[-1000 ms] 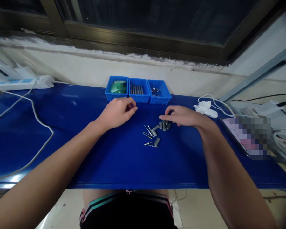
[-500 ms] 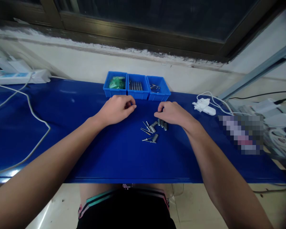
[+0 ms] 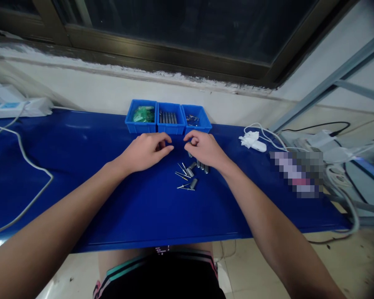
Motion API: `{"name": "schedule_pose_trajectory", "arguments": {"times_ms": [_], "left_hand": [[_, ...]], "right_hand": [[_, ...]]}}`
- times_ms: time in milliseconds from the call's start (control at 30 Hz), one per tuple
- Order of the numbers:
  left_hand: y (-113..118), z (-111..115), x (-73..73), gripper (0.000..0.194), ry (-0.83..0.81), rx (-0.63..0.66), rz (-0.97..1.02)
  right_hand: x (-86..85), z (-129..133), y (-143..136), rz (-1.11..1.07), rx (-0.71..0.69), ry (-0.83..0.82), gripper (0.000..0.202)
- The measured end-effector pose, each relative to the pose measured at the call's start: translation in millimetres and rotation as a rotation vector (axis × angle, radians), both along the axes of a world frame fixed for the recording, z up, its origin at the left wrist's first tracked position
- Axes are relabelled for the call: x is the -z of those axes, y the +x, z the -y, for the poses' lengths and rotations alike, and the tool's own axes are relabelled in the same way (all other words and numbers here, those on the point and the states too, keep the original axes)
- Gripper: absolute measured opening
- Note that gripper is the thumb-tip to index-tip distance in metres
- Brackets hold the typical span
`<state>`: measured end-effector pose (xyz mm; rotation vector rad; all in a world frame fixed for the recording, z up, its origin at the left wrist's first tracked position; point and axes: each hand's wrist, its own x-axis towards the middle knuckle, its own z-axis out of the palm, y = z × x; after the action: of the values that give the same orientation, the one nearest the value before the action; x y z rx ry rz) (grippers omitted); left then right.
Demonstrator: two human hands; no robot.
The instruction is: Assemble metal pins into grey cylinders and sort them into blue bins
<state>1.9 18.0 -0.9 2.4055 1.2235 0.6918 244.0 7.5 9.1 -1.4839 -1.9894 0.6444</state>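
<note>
My left hand (image 3: 146, 150) rests on the blue table (image 3: 81, 174) with its fingers curled toward the thumb; I cannot tell whether anything is pinched in them. My right hand (image 3: 205, 148) is close beside it, fingertips pinching a small metal cylinder (image 3: 190, 154) just above the table. A loose cluster of metal cylinders and thin pins (image 3: 190, 174) lies just in front of my right hand. Behind both hands stand three small blue bins: one with green parts (image 3: 142, 116), one with metal cylinders (image 3: 170, 118), one with metal pins (image 3: 195, 121).
A white power strip (image 3: 15, 109) and its cable (image 3: 28, 162) lie at the left. A white adapter with cords (image 3: 254, 141) and a blurred flat device (image 3: 296, 172) sit at the right, with more cables beyond. A wall and window ledge run behind the bins.
My right hand has moved left from the cylinder cluster toward my left hand and lifted a cylinder. My left hand has barely moved. The view has shifted slightly to the right.
</note>
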Motion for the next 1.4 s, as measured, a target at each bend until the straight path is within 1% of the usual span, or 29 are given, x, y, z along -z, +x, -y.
{"name": "schedule_pose_trajectory", "arguments": {"times_ms": [67,133,167,233,300,367,467,533,633,733,800,967,1167,1400], "left_hand": [[1,1,1.8,0.048,0.016,0.021,0.025],[3,2,3.6,0.058,0.072,0.071,0.051],[4,2,4.3,0.059,0.108,0.104,0.066],[5,3,4.8,0.051,0.170,0.162,0.096],[6,4,4.2,0.038,0.211,0.188,0.132],[6,6,2.8,0.029,0.245,0.185,0.169],[7,7,0.7,0.024,0.307,0.184,0.215],[7,9,-0.6,0.027,0.346,0.173,0.246],[8,10,-1.7,0.033,0.379,0.132,0.284],[7,10,-1.2,0.033,0.373,0.120,0.297],[8,9,0.0,0.032,0.371,0.123,0.300],[11,11,1.4,0.029,0.414,0.113,0.339],[10,14,-3.1,0.026,0.386,0.088,0.358],[10,15,-1.3,0.024,0.402,0.077,0.326]], "right_hand": [[2.2,0,-3,-0.181,-0.051,-0.013,0.017],[4.5,1,-9,-0.345,-0.141,-0.053,0.029],[5.7,2,-12,-0.406,-0.184,-0.079,0.036],[7.9,4,-18,-0.485,-0.240,-0.125,0.046],[9.1,6,-23,-0.534,-0.253,-0.147,0.048],[8.8,7,-26,-0.582,-0.240,-0.150,0.050],[5.4,7,-28,-0.636,-0.208,-0.170,0.057],[2.4,7,-27,-0.657,-0.190,-0.210,0.054],[0.0,7,-21,-0.638,-0.217,-0.305,0.038],[1.1,5,-16,-0.613,-0.255,-0.379,0.037],[2.1,5,-16,-0.640,-0.257,-0.396,0.034],[0.4,7,-20,-0.715,-0.188,-0.409,0.034],[0.8,10,-23,-0.769,-0.246,-0.488,0.033],[2.1,12,-27,-0.824,-0.177,-0.517,0.032]]}}
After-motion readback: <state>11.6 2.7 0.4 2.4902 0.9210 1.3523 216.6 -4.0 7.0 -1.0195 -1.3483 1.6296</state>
